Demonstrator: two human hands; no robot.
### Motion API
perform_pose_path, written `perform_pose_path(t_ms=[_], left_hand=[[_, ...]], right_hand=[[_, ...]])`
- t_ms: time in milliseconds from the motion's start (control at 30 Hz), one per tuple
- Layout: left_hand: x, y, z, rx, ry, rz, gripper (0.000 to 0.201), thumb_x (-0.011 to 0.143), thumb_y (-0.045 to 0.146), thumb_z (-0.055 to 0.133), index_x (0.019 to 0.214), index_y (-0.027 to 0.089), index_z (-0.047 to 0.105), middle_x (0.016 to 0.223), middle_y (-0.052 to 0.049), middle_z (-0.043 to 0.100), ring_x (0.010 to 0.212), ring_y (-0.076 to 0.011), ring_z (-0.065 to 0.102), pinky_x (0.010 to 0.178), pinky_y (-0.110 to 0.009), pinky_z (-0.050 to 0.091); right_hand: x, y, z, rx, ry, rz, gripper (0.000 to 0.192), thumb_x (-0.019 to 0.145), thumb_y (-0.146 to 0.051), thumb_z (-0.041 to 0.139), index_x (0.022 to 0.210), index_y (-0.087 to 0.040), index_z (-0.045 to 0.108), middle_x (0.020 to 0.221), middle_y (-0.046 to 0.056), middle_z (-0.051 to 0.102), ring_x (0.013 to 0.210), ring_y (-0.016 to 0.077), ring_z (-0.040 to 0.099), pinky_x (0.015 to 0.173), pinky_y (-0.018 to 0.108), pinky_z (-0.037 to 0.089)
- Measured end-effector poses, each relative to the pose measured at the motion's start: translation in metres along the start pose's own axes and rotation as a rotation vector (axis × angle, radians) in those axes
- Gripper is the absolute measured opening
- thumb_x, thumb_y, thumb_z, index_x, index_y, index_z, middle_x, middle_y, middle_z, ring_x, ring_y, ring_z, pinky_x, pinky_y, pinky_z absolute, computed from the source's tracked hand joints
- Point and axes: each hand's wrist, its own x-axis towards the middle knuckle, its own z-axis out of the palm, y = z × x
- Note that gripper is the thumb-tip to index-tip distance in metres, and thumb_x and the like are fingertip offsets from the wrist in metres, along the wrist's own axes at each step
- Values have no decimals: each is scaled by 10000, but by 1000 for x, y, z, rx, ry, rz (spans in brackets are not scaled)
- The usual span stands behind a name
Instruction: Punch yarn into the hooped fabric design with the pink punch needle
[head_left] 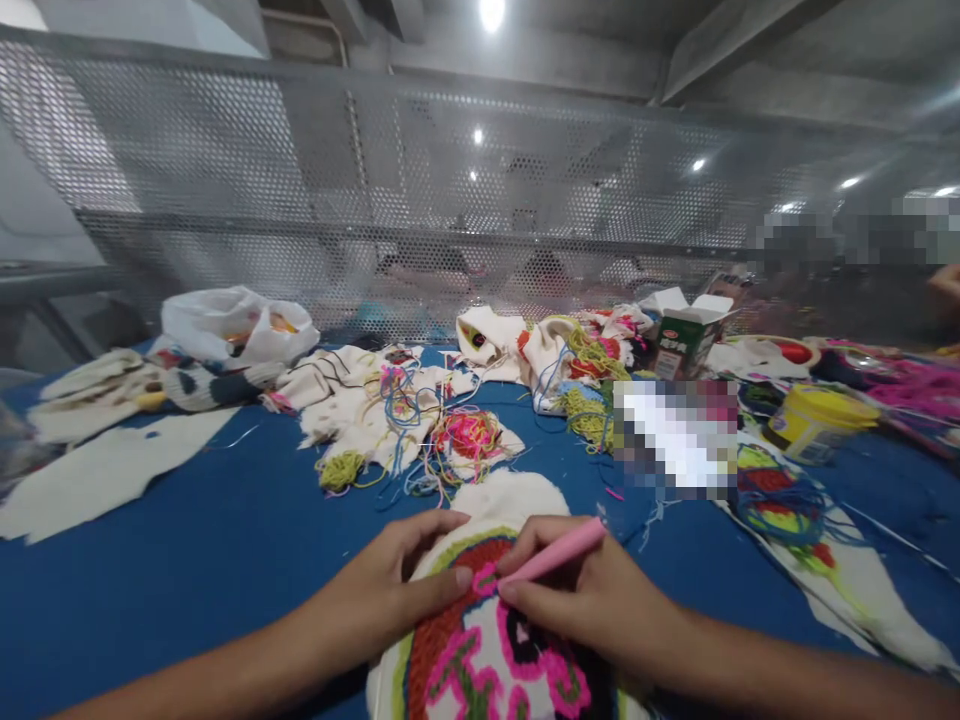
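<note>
Held in my right hand (581, 590) is a pink punch needle (559, 552), slanted with its tip down at the cloth; the tip itself is hidden by my fingers. Below it lies a white embroidered cloth (480, 625), apparently stretched on a round frame, worked in red, lime green, hot pink, dark green and black yarn. My left hand (409, 570) grips its upper left side, thumb on the stitched face and fingers around the far edge. Loose white fabric (517, 492) bunches up at the top of the piece.
On the blue table (187, 590) lie tangled yarn (469, 435), cloth scraps (112, 465) and a white plastic bag (240, 325). A green box (682, 338), a yellow tub (817, 425) and another embroidered piece (832, 560) are at right. A perforated metal screen (450, 200) rises behind.
</note>
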Motion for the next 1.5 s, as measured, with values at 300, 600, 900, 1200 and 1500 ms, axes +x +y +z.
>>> perform_pose_path(t_ms=[300, 600, 900, 1200, 1500], left_hand=[[17, -1, 8, -387, 125, -60, 380, 624, 343, 713, 959, 203, 598, 939, -32, 689, 877, -211, 622, 754, -274, 469], [24, -3, 4, -371, 86, -36, 346, 625, 370, 704, 948, 249, 664, 909, -6, 702, 885, -219, 613, 779, -304, 461], [24, -5, 3, -375, 125, -41, 368, 614, 394, 714, 933, 214, 673, 936, -22, 703, 857, -217, 616, 765, -294, 456], [24, 1, 5, -396, 131, -16, 295, 673, 306, 692, 933, 171, 659, 852, -15, 705, 788, -149, 604, 714, -225, 430], [22, 1, 6, -398, 93, 40, 303, 691, 297, 684, 973, 189, 661, 866, -21, 706, 784, -144, 612, 721, -231, 437]], right_hand=[[16, -15, -4, -628, 50, -448, 145, 724, -158, 513, 593, -196, 463, 542, -38, 529, 487, 82, 457, 466, 200, 338], [14, -5, -14, -598, -4, -407, 119, 732, -182, 541, 649, -196, 457, 581, -34, 500, 525, 88, 460, 491, 195, 347], [10, 8, -11, -606, 30, -512, 78, 765, -164, 527, 748, -196, 457, 676, -22, 513, 612, 87, 478, 559, 193, 349], [10, 13, -12, -624, 64, -572, 78, 795, -166, 505, 757, -193, 441, 684, -21, 500, 621, 87, 463, 558, 203, 334], [10, 11, -13, -722, 103, -759, 45, 810, -182, 500, 781, -172, 532, 683, 26, 571, 624, 116, 502, 556, 230, 384]])
